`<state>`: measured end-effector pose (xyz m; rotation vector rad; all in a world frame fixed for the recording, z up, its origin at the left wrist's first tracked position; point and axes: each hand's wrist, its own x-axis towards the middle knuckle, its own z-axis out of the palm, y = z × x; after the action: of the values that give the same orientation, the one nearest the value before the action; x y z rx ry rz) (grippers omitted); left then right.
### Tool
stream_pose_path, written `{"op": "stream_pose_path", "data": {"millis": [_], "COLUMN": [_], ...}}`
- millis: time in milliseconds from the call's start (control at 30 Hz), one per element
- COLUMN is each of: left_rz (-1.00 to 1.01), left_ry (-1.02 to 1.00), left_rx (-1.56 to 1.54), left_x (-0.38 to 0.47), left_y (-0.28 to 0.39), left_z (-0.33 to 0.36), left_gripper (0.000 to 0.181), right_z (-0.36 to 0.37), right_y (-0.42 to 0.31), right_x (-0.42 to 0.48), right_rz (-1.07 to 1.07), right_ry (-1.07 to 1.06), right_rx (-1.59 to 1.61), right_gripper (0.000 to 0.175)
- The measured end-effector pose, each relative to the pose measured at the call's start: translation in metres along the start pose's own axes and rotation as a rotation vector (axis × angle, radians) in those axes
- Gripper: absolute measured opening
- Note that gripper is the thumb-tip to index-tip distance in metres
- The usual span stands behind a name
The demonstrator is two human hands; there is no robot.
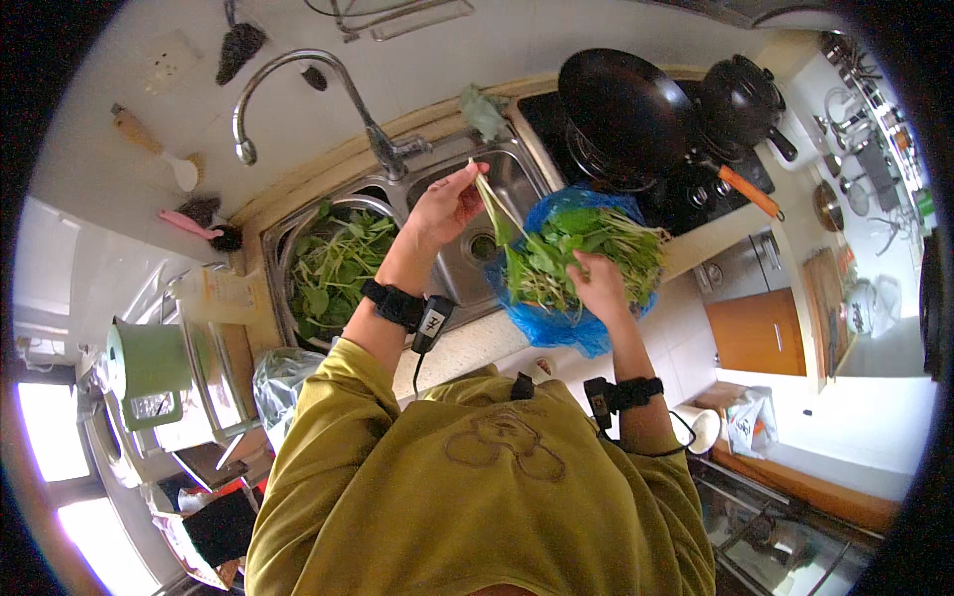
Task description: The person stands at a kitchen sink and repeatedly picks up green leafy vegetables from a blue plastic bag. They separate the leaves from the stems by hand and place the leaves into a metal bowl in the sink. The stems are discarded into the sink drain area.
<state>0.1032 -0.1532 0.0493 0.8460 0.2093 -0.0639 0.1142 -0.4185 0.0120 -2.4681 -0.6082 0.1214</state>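
Pale stems of a leafy green [493,205] are pinched between the thumb and fingers of my left hand [451,203], above the right sink basin [514,170]. The stems slant down towards a blue plastic bag [589,339]. A heap of leafy greens with thin roots [633,249] lies in that open bag. At the front of the heap, the fingers of my right hand [600,287] are closed on some leaves; the fingertips are partly hidden. More greens [335,261] fill a round metal colander [282,287] in the left basin.
A chrome faucet [384,145] rises behind the basins. Right of the sink, a black wok [622,112] with a wooden handle [749,192] and a black pot [738,104] stand on the stove [734,182]. A clear plastic bag [287,376] and a green pitcher [153,365] are at left.
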Motion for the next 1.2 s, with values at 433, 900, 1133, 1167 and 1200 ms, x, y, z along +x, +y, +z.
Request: {"op": "stream_pose_path", "data": {"millis": [433, 900, 1133, 1167, 1200], "left_rz": [0.064, 0.049, 0.480, 0.540, 0.495], "left_ry": [0.009, -0.048, 0.736, 0.805, 0.950], "left_rx": [0.005, -0.078, -0.326, -0.137, 0.107], "left_x": [-0.028, -0.060, -0.089, -0.101, -0.114], "left_y": [0.002, -0.006, 0.004, 0.014, 0.031], "left_z": [0.000, -0.024, -0.083, -0.095, -0.089], "left_gripper": [0.019, 0.019, 0.019, 0.023, 0.025], "right_z": [-0.025, 0.040, 0.087, 0.088, 0.087], "right_y": [-0.059, -0.115, -0.164, -0.175, -0.191], "right_x": [0.026, 0.040, 0.039, 0.038, 0.039], "right_rz": [0.155, 0.156, 0.012, -0.030, 0.020], "right_ry": [-0.386, -0.864, -0.283, -0.259, -0.308], "right_rx": [1.136, 1.258, 0.832, 0.893, 0.981], "right_gripper": [0.031, 0.022, 0.024, 0.025, 0.025]}}
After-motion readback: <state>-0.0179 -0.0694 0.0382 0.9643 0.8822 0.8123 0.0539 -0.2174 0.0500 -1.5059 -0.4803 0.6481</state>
